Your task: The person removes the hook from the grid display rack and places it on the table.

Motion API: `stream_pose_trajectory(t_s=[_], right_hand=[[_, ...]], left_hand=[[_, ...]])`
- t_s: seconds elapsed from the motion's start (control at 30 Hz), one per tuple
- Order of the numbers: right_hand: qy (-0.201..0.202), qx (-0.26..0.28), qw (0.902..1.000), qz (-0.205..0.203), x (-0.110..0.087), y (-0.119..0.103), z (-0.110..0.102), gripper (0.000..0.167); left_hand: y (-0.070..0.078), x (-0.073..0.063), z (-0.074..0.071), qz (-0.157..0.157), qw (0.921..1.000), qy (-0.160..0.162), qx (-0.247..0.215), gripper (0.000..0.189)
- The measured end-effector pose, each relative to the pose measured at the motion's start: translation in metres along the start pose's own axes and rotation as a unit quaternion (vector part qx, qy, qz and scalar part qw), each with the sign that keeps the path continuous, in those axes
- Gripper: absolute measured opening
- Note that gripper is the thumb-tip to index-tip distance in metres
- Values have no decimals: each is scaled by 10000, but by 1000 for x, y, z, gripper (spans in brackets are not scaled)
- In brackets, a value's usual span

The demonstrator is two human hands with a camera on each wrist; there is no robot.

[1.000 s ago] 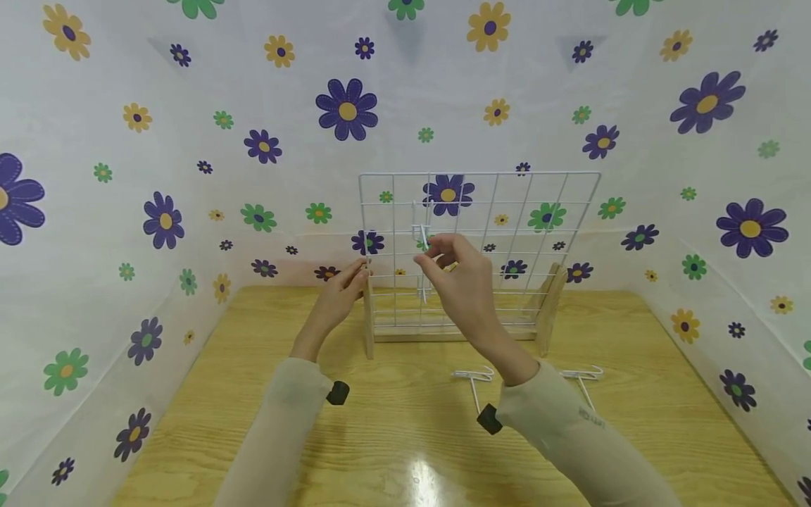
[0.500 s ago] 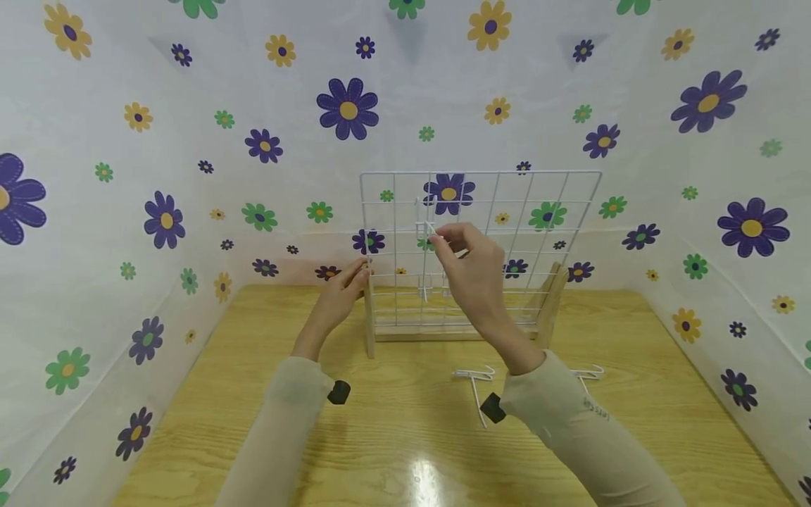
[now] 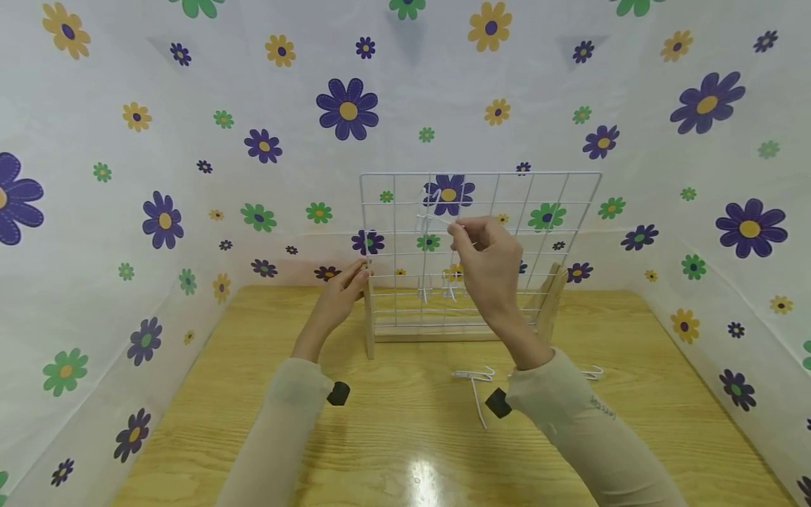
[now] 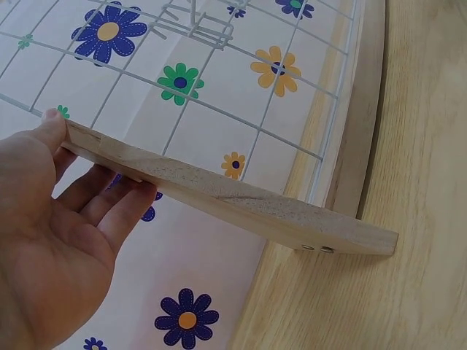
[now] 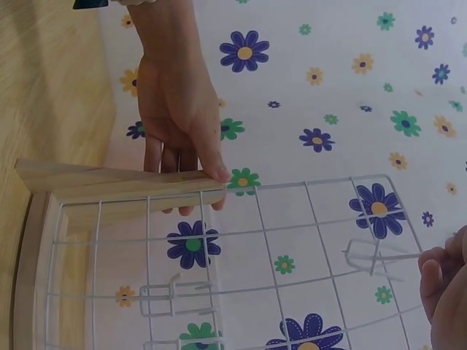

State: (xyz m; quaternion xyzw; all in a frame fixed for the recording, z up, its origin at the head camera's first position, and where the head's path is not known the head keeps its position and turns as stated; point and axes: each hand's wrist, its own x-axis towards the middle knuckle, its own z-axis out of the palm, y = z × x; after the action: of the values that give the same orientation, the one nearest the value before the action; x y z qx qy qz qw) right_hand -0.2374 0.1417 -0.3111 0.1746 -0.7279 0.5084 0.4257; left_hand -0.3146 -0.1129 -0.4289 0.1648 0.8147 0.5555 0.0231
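Observation:
My right hand (image 3: 491,264) pinches the prong of a white wire hook (image 3: 426,224) between thumb and fingertips. In the right wrist view, the hook's wire frame (image 5: 361,255) overlaps the upper part of the white wire grid (image 5: 306,191), its prong pointing toward my fingers. My left hand (image 3: 338,292) holds the upper end of the wooden side support (image 4: 211,186), thumb on one face and fingers on the other. The grid stands upright in this wooden stand. Low on it hang two more hooks, one left (image 3: 424,290) and one right (image 3: 450,289).
Two white wire hooks lie on the wooden table (image 3: 380,436) before the stand: one at the middle (image 3: 474,377), another further right (image 3: 594,372), partly hidden by my right sleeve (image 3: 557,394). A flower-printed cloth (image 3: 209,84) surrounds the table's back and sides.
My right hand has moved right and slightly up, and the pinched hook's prong has swung from hanging steeply to nearly level. My left hand has stayed in place on the support.

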Motion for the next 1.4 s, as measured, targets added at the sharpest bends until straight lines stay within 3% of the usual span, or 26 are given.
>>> stream_pose_trajectory(t_s=[0.5,0.87,1.4], right_hand=[[147,239,9992,-276,-7,-8,-21,6],[120,429,9989,-120,-19,-14,-33,4],[-41,370,9993,100,-45,-1,-50,6]], left_hand=[[-1,1,0,101,9999,-22,-65,62],[0,0,1,83,10000,-17,-21,61],[-2,1,1,206,9998,-27,-47,61]])
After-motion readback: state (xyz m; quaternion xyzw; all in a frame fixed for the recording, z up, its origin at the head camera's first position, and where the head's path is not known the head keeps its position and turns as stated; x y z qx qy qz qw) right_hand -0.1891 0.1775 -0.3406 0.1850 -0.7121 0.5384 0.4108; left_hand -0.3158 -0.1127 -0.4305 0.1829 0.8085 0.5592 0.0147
